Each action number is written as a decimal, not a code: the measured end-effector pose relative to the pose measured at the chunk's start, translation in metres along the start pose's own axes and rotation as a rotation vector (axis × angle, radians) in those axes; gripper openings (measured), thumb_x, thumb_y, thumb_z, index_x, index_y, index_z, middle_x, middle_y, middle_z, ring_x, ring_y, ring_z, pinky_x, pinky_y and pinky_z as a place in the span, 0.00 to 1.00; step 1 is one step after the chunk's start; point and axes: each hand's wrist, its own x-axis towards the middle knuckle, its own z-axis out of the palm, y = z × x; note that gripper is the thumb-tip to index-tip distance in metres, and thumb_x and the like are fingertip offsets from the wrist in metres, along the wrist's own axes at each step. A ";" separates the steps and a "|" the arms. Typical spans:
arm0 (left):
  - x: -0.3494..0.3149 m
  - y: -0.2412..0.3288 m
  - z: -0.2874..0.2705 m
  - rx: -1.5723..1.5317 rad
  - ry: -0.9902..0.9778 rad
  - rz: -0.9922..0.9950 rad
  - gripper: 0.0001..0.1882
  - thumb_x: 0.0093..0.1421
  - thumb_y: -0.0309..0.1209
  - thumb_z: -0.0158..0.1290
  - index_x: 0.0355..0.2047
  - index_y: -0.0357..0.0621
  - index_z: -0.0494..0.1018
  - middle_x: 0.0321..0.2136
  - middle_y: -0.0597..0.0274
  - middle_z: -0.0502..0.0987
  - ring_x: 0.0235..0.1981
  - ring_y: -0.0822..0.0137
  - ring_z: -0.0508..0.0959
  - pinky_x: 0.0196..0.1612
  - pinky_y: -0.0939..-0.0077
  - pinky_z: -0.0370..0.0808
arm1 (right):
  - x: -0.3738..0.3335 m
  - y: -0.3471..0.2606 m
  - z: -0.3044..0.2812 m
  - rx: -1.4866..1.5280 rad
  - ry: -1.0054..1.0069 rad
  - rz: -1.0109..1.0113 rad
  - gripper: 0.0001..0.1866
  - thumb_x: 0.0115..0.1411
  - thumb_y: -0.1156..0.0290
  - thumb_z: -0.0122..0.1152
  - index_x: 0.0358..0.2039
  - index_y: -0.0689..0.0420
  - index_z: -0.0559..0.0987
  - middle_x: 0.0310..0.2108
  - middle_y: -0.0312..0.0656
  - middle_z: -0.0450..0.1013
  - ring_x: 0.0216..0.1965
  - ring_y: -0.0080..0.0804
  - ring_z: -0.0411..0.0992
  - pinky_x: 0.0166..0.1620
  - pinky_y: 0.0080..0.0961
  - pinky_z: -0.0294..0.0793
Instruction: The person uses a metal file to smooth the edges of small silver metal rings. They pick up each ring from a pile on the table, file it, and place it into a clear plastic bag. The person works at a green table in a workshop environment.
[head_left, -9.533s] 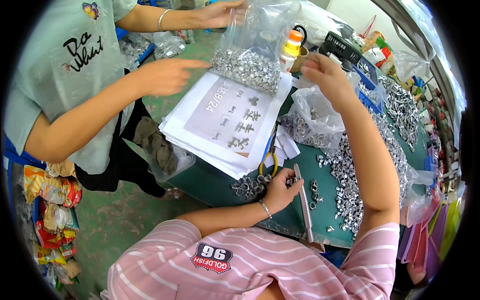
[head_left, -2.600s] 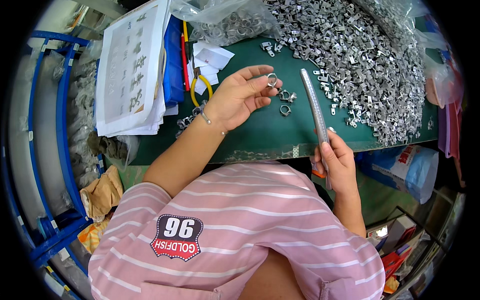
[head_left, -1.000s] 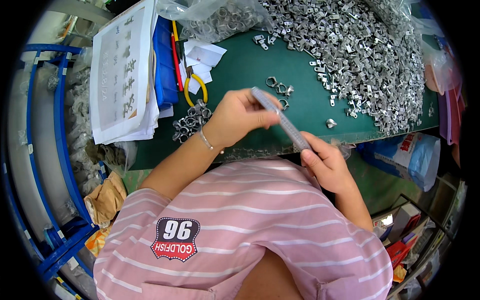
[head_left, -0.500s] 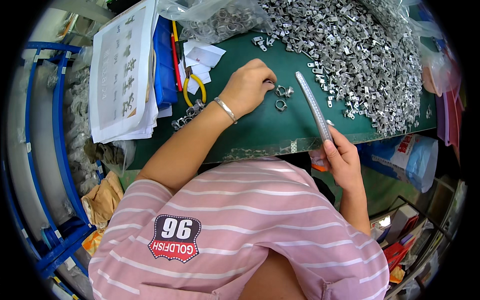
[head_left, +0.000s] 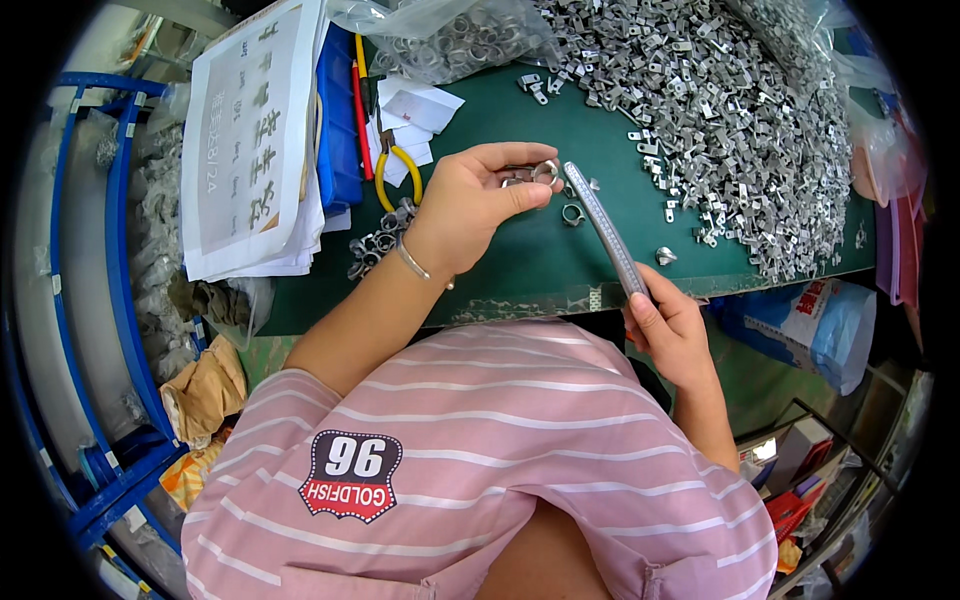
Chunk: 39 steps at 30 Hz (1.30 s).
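Note:
My left hand [head_left: 465, 200] has its thumb and fingers closed around a small metal ring clamp [head_left: 545, 172]; more metal shows inside the fingers, partly hidden. In my right hand [head_left: 675, 335] is a long, narrow grey strip [head_left: 605, 222] with fine marks along it, like a ruler. Its far tip comes close to the held clamp; I cannot tell whether they touch. Below that tip another ring clamp [head_left: 573, 214] lies on the green tabletop [head_left: 500, 265]. A small shiny metal piece [head_left: 666, 256] rests near my right fingers. Several clamps [head_left: 378, 240] cluster beside my left forearm.
A large heap of small metal tabs [head_left: 700, 120] covers the right back. Behind my left hand sit a clear bag of rings [head_left: 450, 45], yellow-handled pliers [head_left: 385, 180], white paper pieces [head_left: 420, 105] and a blue bin [head_left: 338, 130]. Papers [head_left: 245, 150] stand at left.
My left hand has lifted off the tabletop and turned, now showing a ring clamp in its fingers. The strip's tip has moved left toward it. The small metal piece by my right hand is now uncovered.

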 end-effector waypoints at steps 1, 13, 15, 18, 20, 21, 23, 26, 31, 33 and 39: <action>-0.001 0.000 0.000 0.033 0.011 0.018 0.16 0.51 0.17 0.54 0.42 0.32 0.70 0.35 0.58 0.74 0.36 0.71 0.75 0.42 0.82 0.73 | 0.000 -0.001 0.001 -0.009 0.000 0.004 0.19 0.61 0.68 0.50 0.52 0.61 0.68 0.19 0.30 0.64 0.16 0.12 0.59 0.19 0.11 0.60; -0.008 0.005 -0.002 0.084 0.007 0.027 0.16 0.51 0.20 0.55 0.42 0.33 0.70 0.31 0.60 0.74 0.31 0.75 0.73 0.35 0.85 0.72 | -0.002 -0.004 0.004 -0.064 -0.013 -0.005 0.18 0.61 0.69 0.49 0.51 0.61 0.68 0.19 0.30 0.65 0.16 0.12 0.59 0.19 0.11 0.60; -0.008 0.002 -0.007 -0.134 -0.021 -0.055 0.14 0.55 0.22 0.53 0.42 0.33 0.70 0.30 0.60 0.74 0.30 0.75 0.73 0.33 0.86 0.71 | -0.003 -0.004 0.004 -0.065 -0.010 -0.017 0.18 0.61 0.69 0.49 0.51 0.61 0.68 0.19 0.30 0.65 0.16 0.12 0.59 0.19 0.11 0.60; -0.007 -0.007 -0.011 -0.298 -0.021 -0.081 0.12 0.59 0.26 0.48 0.42 0.34 0.69 0.31 0.60 0.74 0.31 0.73 0.74 0.33 0.86 0.72 | -0.003 -0.006 0.004 -0.066 -0.021 -0.023 0.18 0.61 0.69 0.49 0.51 0.62 0.68 0.19 0.30 0.65 0.16 0.12 0.60 0.20 0.11 0.60; -0.007 -0.003 -0.007 -0.358 0.014 -0.135 0.11 0.60 0.28 0.47 0.41 0.34 0.70 0.32 0.60 0.74 0.31 0.74 0.74 0.32 0.86 0.73 | -0.003 -0.005 0.005 -0.068 -0.017 -0.020 0.19 0.61 0.68 0.49 0.51 0.62 0.68 0.19 0.30 0.65 0.16 0.12 0.60 0.20 0.11 0.60; -0.008 -0.001 -0.006 -0.388 0.032 -0.162 0.11 0.61 0.28 0.47 0.40 0.34 0.70 0.32 0.59 0.74 0.32 0.74 0.75 0.32 0.86 0.73 | -0.003 -0.005 0.005 -0.069 -0.015 -0.018 0.19 0.61 0.68 0.49 0.51 0.62 0.68 0.19 0.30 0.65 0.16 0.12 0.60 0.20 0.11 0.60; -0.007 -0.001 -0.006 -0.406 0.027 -0.171 0.10 0.61 0.29 0.46 0.39 0.36 0.70 0.32 0.59 0.74 0.33 0.74 0.75 0.32 0.85 0.74 | -0.004 -0.003 0.005 -0.057 -0.015 -0.022 0.19 0.61 0.68 0.49 0.51 0.63 0.68 0.19 0.30 0.65 0.16 0.12 0.60 0.20 0.11 0.60; -0.006 -0.004 -0.013 -0.464 -0.021 -0.196 0.09 0.62 0.30 0.45 0.37 0.38 0.71 0.32 0.58 0.74 0.32 0.74 0.75 0.32 0.85 0.74 | -0.004 -0.005 0.005 -0.063 -0.020 -0.027 0.19 0.61 0.68 0.49 0.51 0.63 0.67 0.19 0.30 0.65 0.16 0.12 0.60 0.20 0.10 0.60; -0.006 -0.010 -0.017 -0.516 -0.045 -0.177 0.08 0.62 0.31 0.45 0.34 0.40 0.71 0.32 0.58 0.73 0.30 0.75 0.74 0.31 0.86 0.73 | -0.004 -0.005 0.006 -0.058 -0.024 -0.026 0.19 0.61 0.67 0.49 0.51 0.62 0.67 0.19 0.30 0.65 0.16 0.12 0.60 0.19 0.11 0.60; -0.006 -0.009 -0.015 -0.512 -0.032 -0.175 0.07 0.62 0.30 0.45 0.35 0.40 0.70 0.33 0.59 0.73 0.29 0.75 0.73 0.31 0.86 0.73 | -0.004 -0.002 0.004 -0.052 -0.016 -0.022 0.19 0.61 0.67 0.49 0.51 0.62 0.67 0.19 0.30 0.65 0.16 0.12 0.60 0.19 0.11 0.60; -0.009 -0.007 -0.007 0.819 0.066 0.273 0.07 0.50 0.26 0.58 0.30 0.40 0.73 0.30 0.63 0.73 0.28 0.74 0.73 0.29 0.80 0.71 | -0.004 0.003 0.002 -0.038 0.046 -0.019 0.19 0.61 0.67 0.50 0.51 0.62 0.68 0.19 0.31 0.65 0.16 0.13 0.61 0.19 0.11 0.60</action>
